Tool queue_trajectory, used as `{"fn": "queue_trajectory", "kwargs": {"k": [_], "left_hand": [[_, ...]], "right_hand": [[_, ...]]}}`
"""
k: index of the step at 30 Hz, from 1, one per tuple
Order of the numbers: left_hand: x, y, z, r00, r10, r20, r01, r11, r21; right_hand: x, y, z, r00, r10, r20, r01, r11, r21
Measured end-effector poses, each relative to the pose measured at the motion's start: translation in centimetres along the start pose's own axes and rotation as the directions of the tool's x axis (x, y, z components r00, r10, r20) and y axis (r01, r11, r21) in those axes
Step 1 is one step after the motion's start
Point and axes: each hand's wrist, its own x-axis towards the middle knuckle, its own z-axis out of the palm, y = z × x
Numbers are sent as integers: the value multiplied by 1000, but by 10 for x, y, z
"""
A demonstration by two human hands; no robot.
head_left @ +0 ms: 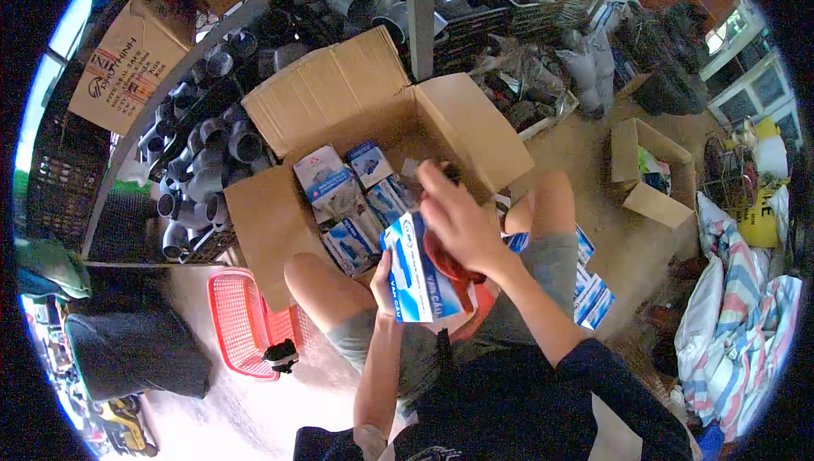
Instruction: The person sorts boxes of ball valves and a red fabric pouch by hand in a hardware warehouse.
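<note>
My left hand [384, 285] grips a blue-and-white cardboard box [417, 270] printed "VAN CAU" by its left side, holding it tilted above my lap. My right hand [458, 224] is at the box's right side with its fingers bent. A dark rounded thing [448, 173] shows by its fingertips, and a red part [449, 264] shows beneath the palm. I cannot make out whether these belong together. Just beyond my hands stands a large open carton [339, 88], its flaps spread, with several similar small boxes [329, 177] inside.
A red plastic basket [240, 325] stands on the floor at left. More blue-and-white boxes [593, 291] lie beside my right leg. Grey pipe elbows [208, 169] fill a rack behind a metal post [419, 16]. A smaller open carton [651, 171] and striped sacks [736, 317] are at right.
</note>
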Motion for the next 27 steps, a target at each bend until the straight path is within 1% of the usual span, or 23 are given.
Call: {"fn": "queue_trajectory", "kwargs": {"k": [1, 2, 5, 6, 7, 9, 10, 11, 13, 14, 15, 16, 17, 18, 19, 20, 21, 22, 23, 24, 25, 26, 27], "left_hand": [[-2, 2, -1, 1000, -13, -22, 13, 1000, 8], [1, 0, -6, 996, 18, -84, -17, 1000, 12], [3, 2, -5, 999, 15, -52, -16, 1000, -8], [2, 2, 2, 999, 36, -34, -37, 999, -32], [1, 4, 12, 999, 52, -14, -53, 997, -52], [10, 11, -8, 982, 27, 186, -5, 993, -117], [9, 10, 3, 995, 45, 88, -40, 998, -53], [13, 10, -6, 991, 14, 134, -3, 997, -81], [13, 5, 1, 998, -57, -30, 58, 997, 49], [12, -3, -3, 997, -53, -52, 56, 997, 60], [13, -9, -7, 995, -93, -36, 96, 992, 80], [12, -15, -1, 997, -66, -35, 67, 997, 46], [10, -18, 4, 998, -40, -39, 41, 999, 14], [10, -13, 5, 994, -46, 104, 48, 999, -16], [12, -9, -3, 990, -18, 137, 26, 998, -62], [9, -7, 9, 995, 27, 99, -26, 1000, -13], [7, -4, 21, 995, 77, 69, -80, 996, 39], [6, -1, 20, 988, 68, 140, -72, 997, 21], [12, 6, 4, 994, 98, 39, -97, 995, -7], [13, 9, -11, 989, 115, 95, -116, 993, 1], [13, 12, -5, 980, 129, 149, -131, 991, 7], [11, 14, -4, 988, 152, 41, -154, 987, 51], [13, 13, 1, 976, 208, -60, -202, 975, 96]], "right_hand": [[2, 6, 1, 994, 100, -47, -96, 992, 80], [3, 9, 4, 976, 202, -85, -186, 969, 164], [-20, 1, 19, 992, 8, -127, -14, 999, -46], [-29, -7, 17, 995, -28, -92, 16, 992, -126], [-38, -12, 18, 997, -39, -73, 34, 997, -71], [-58, -23, 17, 993, -13, 115, 7, 998, 55], [-59, -20, 15, 994, -38, 99, 35, 999, 32], [-58, -16, 14, 994, -66, 87, 66, 998, 7], [-43, -11, 7, 994, -108, 33, 110, 990, -86], [-25, -7, 0, 993, -121, -14, 118, 981, -153], [-12, -5, -5, 989, -136, -62, 120, 968, -220], [-6, -6, -5, 994, -109, -7, 103, 954, -281], [-7, -12, -1, 988, -155, -6, 147, 950, -276], [-11, -20, 3, 980, -198, -2, 190, 944, -268], [-17, -27, 6, 970, -242, 4, 235, 937, -259], [-23, -34, 8, 973, -228, 23, 226, 938, -262], [-30, -43, 8, 938, -346, 26, 329, 864, -381], [-39, -45, 11, 951, -300, 67, 307, 906, -291], [-49, -45, 13, 960, -256, 110, 274, 941, -201], [-56, -43, 15, 977, -192, 94, 202, 974, -106], [-63, -38, 19, 989, -123, 84, 124, 992, -11], [-67, -33, 21, 995, -53, 81, 47, 995, 83], [-68, -24, 23, 999, -36, 36, 34, 997, 73]]}}
